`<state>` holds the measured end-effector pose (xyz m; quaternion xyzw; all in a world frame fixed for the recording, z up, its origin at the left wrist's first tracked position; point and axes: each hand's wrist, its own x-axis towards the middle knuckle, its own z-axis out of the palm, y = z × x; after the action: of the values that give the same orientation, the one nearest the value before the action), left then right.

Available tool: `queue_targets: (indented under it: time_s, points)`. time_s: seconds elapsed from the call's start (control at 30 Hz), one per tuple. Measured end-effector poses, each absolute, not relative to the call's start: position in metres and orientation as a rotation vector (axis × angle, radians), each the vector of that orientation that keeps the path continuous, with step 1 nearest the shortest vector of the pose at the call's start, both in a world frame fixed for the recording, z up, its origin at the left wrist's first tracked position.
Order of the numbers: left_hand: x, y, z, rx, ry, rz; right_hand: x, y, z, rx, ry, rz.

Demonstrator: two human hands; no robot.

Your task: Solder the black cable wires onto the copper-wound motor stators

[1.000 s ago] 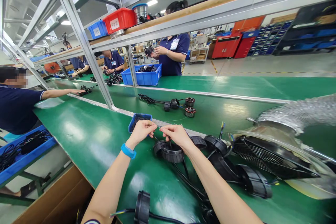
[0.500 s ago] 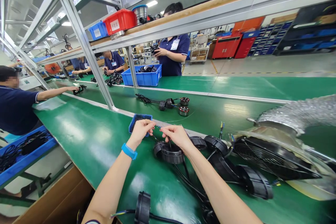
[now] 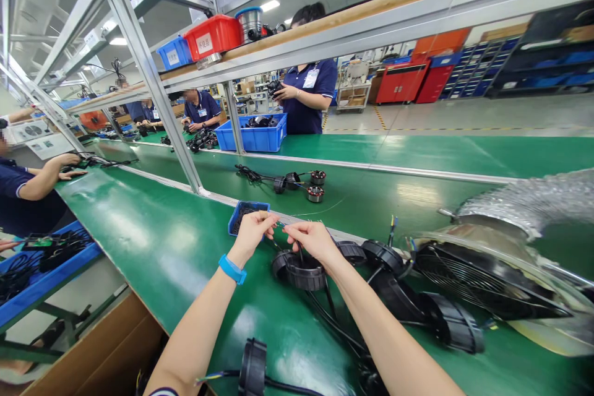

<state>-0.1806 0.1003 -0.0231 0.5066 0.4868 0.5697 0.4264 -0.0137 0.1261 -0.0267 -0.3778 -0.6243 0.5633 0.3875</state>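
Observation:
My left hand [image 3: 253, 232], with a blue wristband, and my right hand [image 3: 312, 239] are both pinched on a thin wire [image 3: 279, 224] stretched between them. They hover just above a round black plastic housing [image 3: 304, 270] on the green bench. A small blue tray [image 3: 244, 215] of dark small parts sits right behind my left hand. More black round housings [image 3: 448, 320] with cables lie to the right of my right forearm, and another black housing [image 3: 253, 365] lies near the front edge.
A black fan grille [image 3: 477, 275] with a silver flexible duct [image 3: 533, 198] stands at right. A cabled motor assembly [image 3: 297, 182] lies on the green conveyor belt [image 3: 380, 195]. Other people work at left and across the line, near a blue bin [image 3: 254, 135]. Blue crate [image 3: 41, 266] at lower left.
The cabled motor assembly on the belt has drifted left. The person at left drew their arm back. My hands stayed almost in place on the wire.

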Motion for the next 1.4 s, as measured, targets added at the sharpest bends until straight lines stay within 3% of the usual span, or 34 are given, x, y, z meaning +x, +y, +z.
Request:
queue_targets:
  time_s: [1.4]
  points:
    - [-0.185, 0.105, -0.032, 1.255, 1.146, 1.377, -0.014, 0.129, -0.029, -0.937, -1.552, 1.487]
